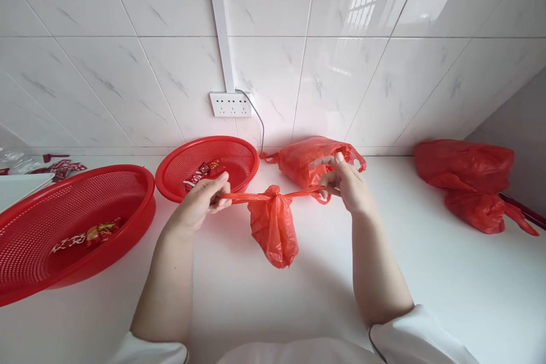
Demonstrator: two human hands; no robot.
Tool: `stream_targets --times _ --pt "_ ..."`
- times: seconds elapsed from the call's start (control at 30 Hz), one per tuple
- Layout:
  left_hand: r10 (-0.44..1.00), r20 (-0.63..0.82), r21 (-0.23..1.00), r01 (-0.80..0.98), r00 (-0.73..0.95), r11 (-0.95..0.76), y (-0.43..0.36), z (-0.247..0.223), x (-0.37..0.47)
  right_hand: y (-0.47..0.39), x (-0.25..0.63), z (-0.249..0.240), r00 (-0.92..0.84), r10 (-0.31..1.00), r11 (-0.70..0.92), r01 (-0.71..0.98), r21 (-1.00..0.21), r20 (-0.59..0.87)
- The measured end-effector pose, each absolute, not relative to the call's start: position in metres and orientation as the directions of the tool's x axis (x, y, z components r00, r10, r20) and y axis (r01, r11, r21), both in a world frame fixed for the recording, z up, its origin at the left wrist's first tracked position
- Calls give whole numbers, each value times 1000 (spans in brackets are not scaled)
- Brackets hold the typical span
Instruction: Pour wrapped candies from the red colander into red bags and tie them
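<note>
The left hand [203,200] and the right hand [347,185] are well apart, each with its fingers closed on one tie of a small red bag [275,230]. The left hand pinches the left tie [245,198] between thumb and fingers; the right hand grips the right tie [303,192], its thumb and a forefinger lifted, and a short loop of tie hangs just under its fingers. The bag is midway between the hands, its body below their level and nearer the person, its neck gathered in a bunch where the two taut ties meet. Whether its base touches the white table [239,307] cannot be told. Just beyond the left hand, which overlaps its rim in this view, is a small basket [181,165], red, with a few packets [205,170] in it. Behind the right hand a larger bag [298,159] lies near the tiled wall [273,0]. To the left, a large basket [143,205] also holds packets, and more wrappers [63,167] lie past it beside a red scoop [55,157]. Far right, two filled bags [464,165] lie against each other. A socket [231,105] with a grey cable [261,125] is on the wall.
</note>
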State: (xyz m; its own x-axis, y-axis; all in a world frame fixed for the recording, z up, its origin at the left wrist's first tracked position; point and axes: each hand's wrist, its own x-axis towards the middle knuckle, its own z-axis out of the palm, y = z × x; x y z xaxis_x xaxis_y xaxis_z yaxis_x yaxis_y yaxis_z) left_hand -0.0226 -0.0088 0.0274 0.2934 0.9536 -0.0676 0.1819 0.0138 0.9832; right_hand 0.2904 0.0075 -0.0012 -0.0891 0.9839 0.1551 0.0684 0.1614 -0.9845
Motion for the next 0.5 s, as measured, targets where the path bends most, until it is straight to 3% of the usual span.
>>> stream_targets --times 0.13,0.27,0.4,0.5 --pt "976 -103 954 296 193 42 -10 33 -36 12 317 -3 101 970 198 189 -962 220" --pt "953 -175 939 333 247 86 -6 29 -39 17 323 -8 159 945 224 320 -921 285" --pt "963 -179 918 387 203 89 -1 23 -30 22 318 -14 63 956 207 550 -809 288" --pt "938 -177 889 457 299 22 0 21 -25 23 308 -18 -84 965 227 735 -638 247"
